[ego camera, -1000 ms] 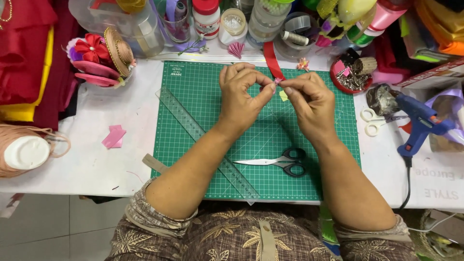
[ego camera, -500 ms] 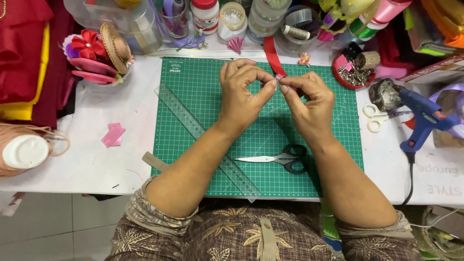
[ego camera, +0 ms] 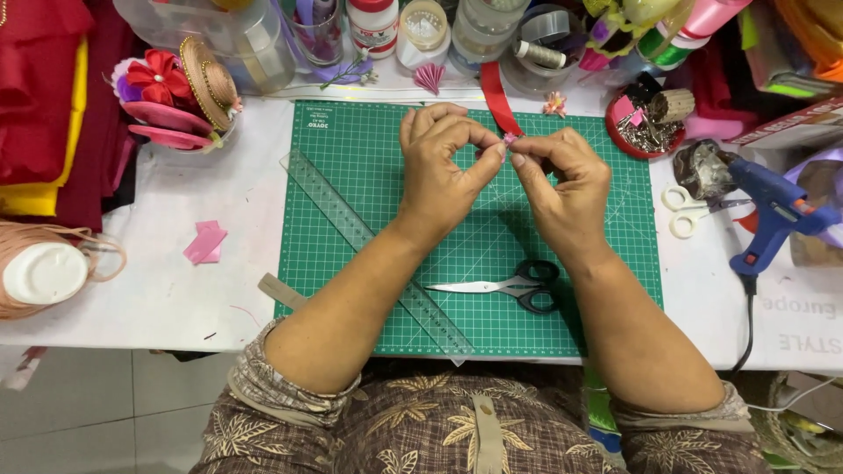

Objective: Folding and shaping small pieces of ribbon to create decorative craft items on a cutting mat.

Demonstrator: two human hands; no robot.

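Red tin (ego camera: 645,132) of clips, clear jars (ego camera: 492,26) behind, fingers (ego camera: 502,151) pinching pink piece (ego camera: 510,139)

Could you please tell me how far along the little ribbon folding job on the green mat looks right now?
Done: finished folded pieces, a pink fan and a small orange flower, lie beyond the green cutting mat. In hand: left hand and right hand pinch a tiny pink ribbon piece between fingertips. Left: the blue glue gun and black-handled scissors lie untouched.

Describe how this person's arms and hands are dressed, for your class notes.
Both the left hand and right hand are bare, with no gloves. The forearms are uncovered; short brown sleeves printed with pale palm leaves end near the elbows.
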